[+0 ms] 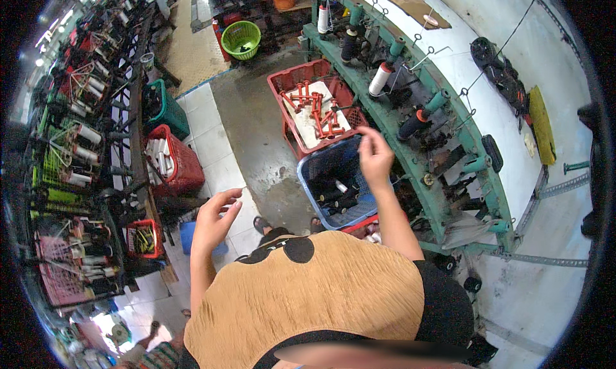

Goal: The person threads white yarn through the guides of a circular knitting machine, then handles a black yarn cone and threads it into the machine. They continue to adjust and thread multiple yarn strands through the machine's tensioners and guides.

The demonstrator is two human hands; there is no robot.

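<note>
Well apart, a worker's two bare hands are raised at a workshop's green frame, fingers and thumbs parted. The right hand hangs at the right edge of a blue basket, whose black spools lie below and to its left. The left hand is well left of that basket, above white floor tiles. Beyond, a red crate carries red spools.
</note>
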